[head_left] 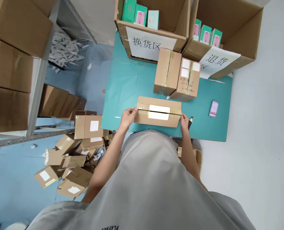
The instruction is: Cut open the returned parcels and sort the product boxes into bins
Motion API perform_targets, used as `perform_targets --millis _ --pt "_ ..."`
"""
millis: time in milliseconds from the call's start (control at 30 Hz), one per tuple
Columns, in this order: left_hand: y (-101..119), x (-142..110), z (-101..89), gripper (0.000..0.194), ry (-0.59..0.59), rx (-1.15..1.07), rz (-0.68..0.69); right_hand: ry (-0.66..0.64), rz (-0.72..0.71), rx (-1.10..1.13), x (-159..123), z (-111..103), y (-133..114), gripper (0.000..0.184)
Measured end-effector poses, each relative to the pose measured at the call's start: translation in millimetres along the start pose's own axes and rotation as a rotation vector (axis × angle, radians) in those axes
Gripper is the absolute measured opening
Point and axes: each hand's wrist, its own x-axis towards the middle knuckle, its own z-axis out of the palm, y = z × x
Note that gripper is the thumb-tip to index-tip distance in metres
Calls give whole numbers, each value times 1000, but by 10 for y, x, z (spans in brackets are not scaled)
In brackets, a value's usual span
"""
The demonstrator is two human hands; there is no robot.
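Note:
A long cardboard box [142, 118] lies on the green-covered table in front of me, with tape and a white label [158, 112] on its top. A dark slit runs lengthwise along the middle of the top, through the label. My left hand [128, 118] grips the box's left end, thumb and fingers closed at the seam. At the opposite end, my right hand [184, 121] pinches the edge where the slit meets the side. Just right of that hand lies a black-and-yellow tool [190, 123], partly hidden, perhaps a box cutter.
Two closed cartons [167, 72] stand behind the box. Two large open boxes [151, 30] with paper signs hold several green-and-pink packages at the back. A blurred pink object [213, 108] lies right on the table [123, 83]. Opened cartons [72, 179] heap on the floor left, beside metal shelving [40, 73].

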Motion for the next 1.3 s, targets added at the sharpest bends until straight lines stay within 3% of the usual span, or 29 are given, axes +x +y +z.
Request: perform_targets --millis 100,200,367,567,633,733,833,933,1033,1167,1233,1300 --pt "9 -60 23 41 69 73 6 35 20 71 -72 -157 -37 57" --pt "43 -92 14 40 93 96 -20 -8 -6 102 -205 -194 -156 63" --pt "118 -198 -43 42 44 127 14 -50 -175 109 -303 -137 -520 65" --pt "18 -505 -281 28 -88 365 223 -137 -372 -204 -40 -10 -860 89" --pt "-39 -589 -410 37 -135 441 247 -110 -408 -388 45 86 -916 100" --pt "-97 -651 -571 72 -186 560 265 -73 -433 -606 76 295 -959 116" --pt "-95 -651 -595 102 -219 680 284 -76 -427 -735 -2 523 -957 128" --pt "4 -620 -438 112 -223 756 362 -72 -440 -801 -127 661 -921 119" --pt "177 -572 -139 106 -332 800 492 -68 -486 -806 -246 640 -899 100" --pt "326 -512 300 64 -523 817 513 -75 -516 -818 -377 399 -934 88" --pt "330 -496 462 44 -553 828 510 -46 -519 -812 -431 221 -950 84" --pt "313 -489 565 39 -561 845 512 -7 -514 -796 -479 30 -938 80"
